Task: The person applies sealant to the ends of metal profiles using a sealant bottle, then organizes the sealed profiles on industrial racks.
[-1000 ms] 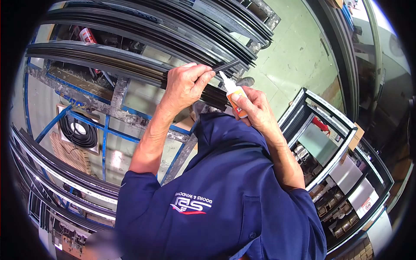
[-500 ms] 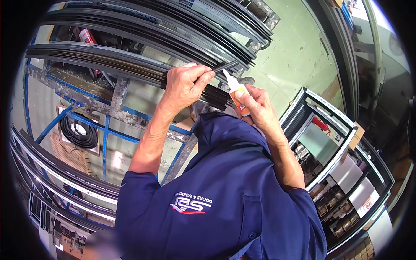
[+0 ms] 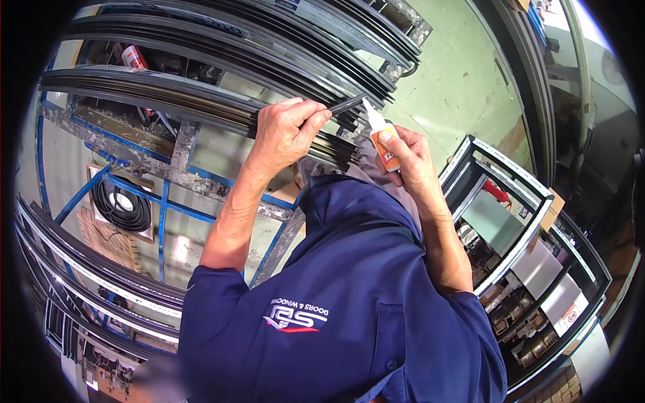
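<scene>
The left hand (image 3: 287,134) is pinching a slender black strip (image 3: 347,105), probably bendable; the right hand (image 3: 411,158) is gripping a small orange-labelled white plastic bottle (image 3: 388,158), likely squeezable, best held mid-body, its nozzle (image 3: 370,111) at the strip's tip, contact unclear.

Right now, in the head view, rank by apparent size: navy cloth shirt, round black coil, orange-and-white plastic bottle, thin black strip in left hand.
Shirt
Coil
Bottle, partly covered
Strip, smallest, partly gripped

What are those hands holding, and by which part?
The right hand grips a bottle by its labelled body, nozzle up. The left hand pinches a dark strip, one end sticking out; the other is hidden.
</scene>
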A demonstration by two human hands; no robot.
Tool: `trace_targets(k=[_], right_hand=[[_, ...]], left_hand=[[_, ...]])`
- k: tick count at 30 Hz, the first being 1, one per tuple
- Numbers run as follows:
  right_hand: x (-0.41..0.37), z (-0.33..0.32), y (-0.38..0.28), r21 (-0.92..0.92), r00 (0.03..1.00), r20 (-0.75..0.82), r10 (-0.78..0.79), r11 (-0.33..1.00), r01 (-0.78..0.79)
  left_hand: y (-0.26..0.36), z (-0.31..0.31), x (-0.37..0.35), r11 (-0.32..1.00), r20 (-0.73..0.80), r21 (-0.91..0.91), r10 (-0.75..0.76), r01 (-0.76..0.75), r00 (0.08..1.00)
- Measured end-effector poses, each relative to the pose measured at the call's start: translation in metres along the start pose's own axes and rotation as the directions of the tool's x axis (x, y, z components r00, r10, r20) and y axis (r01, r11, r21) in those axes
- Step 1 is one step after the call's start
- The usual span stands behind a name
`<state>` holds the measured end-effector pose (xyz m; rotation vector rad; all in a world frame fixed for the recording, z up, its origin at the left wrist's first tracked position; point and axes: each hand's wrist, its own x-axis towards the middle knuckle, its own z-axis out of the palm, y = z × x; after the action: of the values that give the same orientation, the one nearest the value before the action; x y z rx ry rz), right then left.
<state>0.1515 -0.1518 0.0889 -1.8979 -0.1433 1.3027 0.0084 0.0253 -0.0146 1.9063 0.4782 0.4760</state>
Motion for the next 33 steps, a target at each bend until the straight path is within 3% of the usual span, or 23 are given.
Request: trace_targets(k=[7, 13, 23, 33], right_hand=[[0.000, -0.001, 0.002, -0.001, 0.998, 0.056, 0.007, 1.000, -0.007], [0.002, -0.003, 0.004, 0.066, 1.000, 0.005, 0.001, 0.998, -0.001], [-0.004, 0.007, -0.006, -0.006, 0.994, 0.100, 0.042, 0.999, -0.042], [-0.004, 0.010, -0.005, 0.012, 0.996, 0.085, 0.038, 0.999, -0.039]], left_hand=[[0.000, 0.001, 0.000, 1.000, -0.021, -0.004, 0.005, -0.005, 1.000], [0.001, 0.000, 0.001, 1.000, -0.021, -0.006, 0.017, -0.018, 1.000], [0.002, 0.000, 0.001, 1.000, -0.013, 0.008, 0.016, -0.016, 1.000], [0.001, 0.000, 0.000, 1.000, -0.014, 0.008, 0.015, -0.015, 1.000]])
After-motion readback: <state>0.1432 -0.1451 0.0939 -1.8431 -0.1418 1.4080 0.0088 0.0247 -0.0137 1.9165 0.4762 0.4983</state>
